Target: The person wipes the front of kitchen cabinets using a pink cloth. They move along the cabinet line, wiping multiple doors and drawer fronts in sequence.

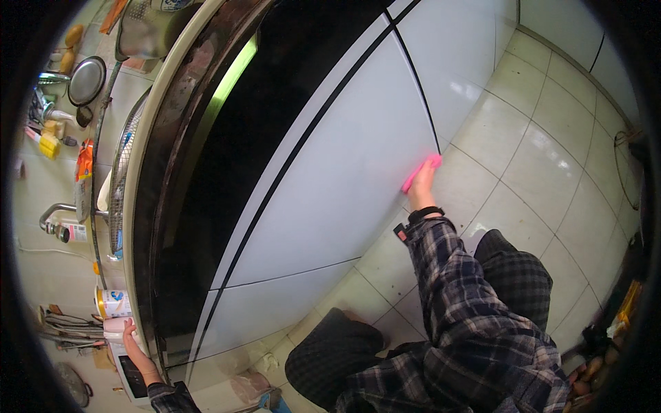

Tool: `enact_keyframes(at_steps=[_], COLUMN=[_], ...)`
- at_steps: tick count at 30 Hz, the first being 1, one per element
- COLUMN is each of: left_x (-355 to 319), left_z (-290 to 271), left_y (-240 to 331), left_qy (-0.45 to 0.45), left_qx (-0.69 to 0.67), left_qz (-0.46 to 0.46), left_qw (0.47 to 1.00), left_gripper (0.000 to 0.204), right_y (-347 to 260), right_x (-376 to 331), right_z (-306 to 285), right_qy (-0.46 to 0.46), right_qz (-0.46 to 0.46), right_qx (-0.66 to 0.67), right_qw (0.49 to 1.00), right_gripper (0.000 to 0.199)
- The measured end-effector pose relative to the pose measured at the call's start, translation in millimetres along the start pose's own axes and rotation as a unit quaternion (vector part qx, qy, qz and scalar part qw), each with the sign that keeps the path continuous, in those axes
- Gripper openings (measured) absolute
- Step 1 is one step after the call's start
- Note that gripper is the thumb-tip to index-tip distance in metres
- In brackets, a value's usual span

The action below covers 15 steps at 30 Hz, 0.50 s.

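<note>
My right hand (pixel 422 182) is closed around a bright pink cloth (pixel 415 172). It presses the cloth against the lower edge of a glossy white cabinet door (pixel 337 165), close to the dark gap beside the neighbouring panel. Far to the left, my left hand (pixel 132 339) rests at the pale rim of the counter (pixel 129 227), its fingers stretched out and nothing seen in them. A pinkish container (pixel 117 326) stands right beside those fingers, with a white and yellow tin (pixel 112 303) just beyond.
Pale floor tiles (pixel 530 158) spread below the cabinet, with my bent knees (pixel 334 351) close to it. A faucet (pixel 58 210), a wire basket (pixel 120 179) and a yellow brush (pixel 49 143) are along the counter side. Roundish brown items (pixel 595 372) lie at lower right.
</note>
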<state>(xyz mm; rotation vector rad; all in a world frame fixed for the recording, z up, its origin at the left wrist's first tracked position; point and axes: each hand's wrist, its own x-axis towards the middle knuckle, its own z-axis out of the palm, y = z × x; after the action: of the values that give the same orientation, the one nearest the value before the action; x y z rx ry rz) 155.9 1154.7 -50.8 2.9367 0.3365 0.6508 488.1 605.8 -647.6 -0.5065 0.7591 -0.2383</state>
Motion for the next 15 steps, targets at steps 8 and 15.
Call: enact_keyframes(at_steps=[8,15], left_x=[-3,1], left_z=[0,1], left_y=[1,7], left_qy=[0.017,0.010], left_qx=[0.009,0.001], left_qz=[0.001,-0.005], left_qw=[1.000,1.000], left_gripper=[0.041,0.043], right_y=[-13,26], right_x=[18,-25], right_z=[-3,-6], right_qy=[-0.005,0.086], right_qz=[-0.085,0.065], right_qx=[-0.075,0.029], right_qw=[0.994,0.994], right_gripper=[0.048,0.041])
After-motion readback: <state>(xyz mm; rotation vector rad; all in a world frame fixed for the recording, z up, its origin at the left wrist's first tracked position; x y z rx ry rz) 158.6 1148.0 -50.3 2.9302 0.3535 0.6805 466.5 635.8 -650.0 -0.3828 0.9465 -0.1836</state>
